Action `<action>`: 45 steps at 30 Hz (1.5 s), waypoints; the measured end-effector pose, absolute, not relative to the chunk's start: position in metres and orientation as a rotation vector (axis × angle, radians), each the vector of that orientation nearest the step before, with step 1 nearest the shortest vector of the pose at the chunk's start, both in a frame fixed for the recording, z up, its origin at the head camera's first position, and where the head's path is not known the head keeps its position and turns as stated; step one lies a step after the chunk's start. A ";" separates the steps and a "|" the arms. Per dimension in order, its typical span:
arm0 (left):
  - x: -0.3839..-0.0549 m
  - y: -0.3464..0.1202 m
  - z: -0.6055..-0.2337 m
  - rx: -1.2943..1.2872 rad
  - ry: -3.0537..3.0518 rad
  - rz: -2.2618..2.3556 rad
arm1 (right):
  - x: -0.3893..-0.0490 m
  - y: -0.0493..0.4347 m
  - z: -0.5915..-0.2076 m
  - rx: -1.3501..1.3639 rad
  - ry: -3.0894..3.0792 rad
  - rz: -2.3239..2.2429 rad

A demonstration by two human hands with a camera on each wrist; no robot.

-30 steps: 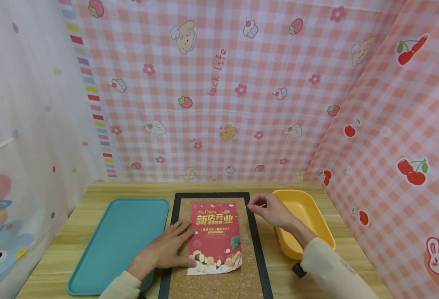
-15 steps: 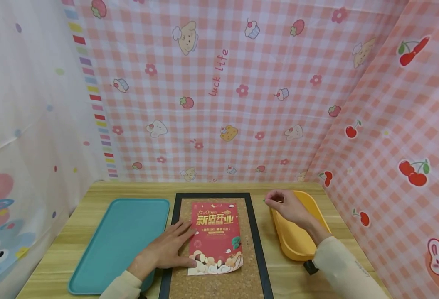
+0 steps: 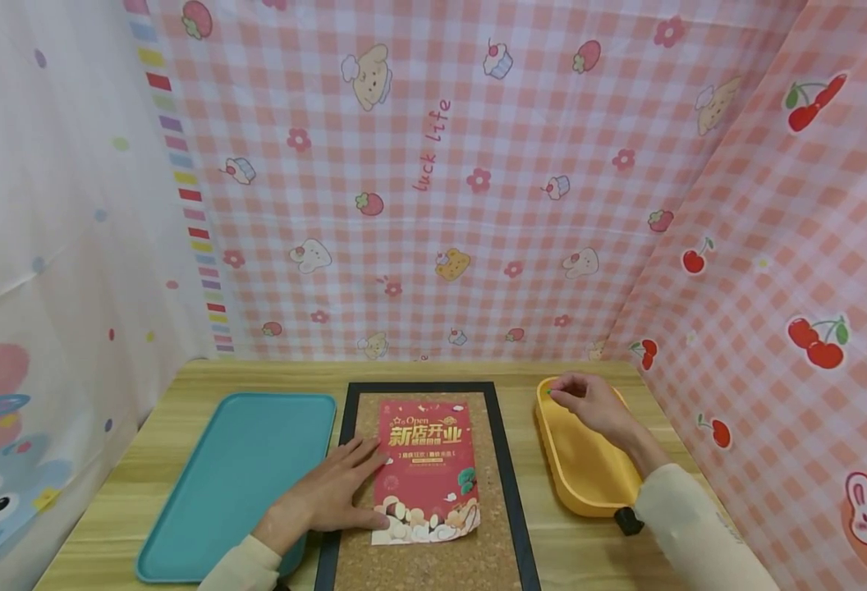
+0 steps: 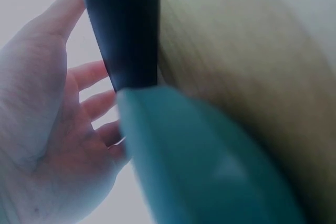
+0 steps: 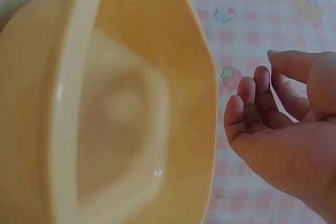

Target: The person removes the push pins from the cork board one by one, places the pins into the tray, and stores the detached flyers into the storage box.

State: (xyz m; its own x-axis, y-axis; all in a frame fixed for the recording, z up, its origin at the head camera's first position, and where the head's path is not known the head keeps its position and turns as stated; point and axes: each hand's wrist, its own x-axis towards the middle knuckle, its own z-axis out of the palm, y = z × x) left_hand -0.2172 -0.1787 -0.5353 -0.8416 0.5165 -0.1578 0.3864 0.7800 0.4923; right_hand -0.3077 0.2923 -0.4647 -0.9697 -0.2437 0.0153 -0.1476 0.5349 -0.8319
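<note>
My left hand rests spread across the left side of a red poster with gold lettering, fingers straight. The poster lies on a black-framed cork board, its lower right corner curling slightly. In the left wrist view that hand shows its palm side. Over the far end of a yellow basin, my right hand pinches a tiny green piece, about pushpin size, between thumb and index finger. In the right wrist view only a green tip shows at the thumb's end; the other fingers curl loosely.
A teal tray lies left of the board, its rim partly under my left forearm. Everything stands on a wood-grain table. Checked pink cloth hangs behind and on the right, white cloth on the left.
My right hand has moved right, from beside the board's upper right corner to over the yellow basin, still pinching the green piece. The left hand stays on the poster.
</note>
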 end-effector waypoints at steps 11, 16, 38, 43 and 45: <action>-0.217 -0.178 -0.534 0.680 2.693 0.646 | -0.319 0.310 -0.476 -0.264 2.652 -1.429; -0.217 -0.178 -0.533 0.679 2.697 0.641 | -0.324 0.317 -0.480 -0.252 2.643 -1.428; -0.218 -0.180 -0.537 0.697 2.687 0.682 | -0.328 0.342 -0.491 -0.115 2.572 -1.383; -0.216 -0.178 -0.532 0.693 2.689 0.646 | -0.328 0.345 -0.495 -0.121 2.579 -1.360; -0.215 -0.177 -0.531 0.693 2.692 0.641 | -0.329 0.346 -0.498 -0.121 2.575 -1.357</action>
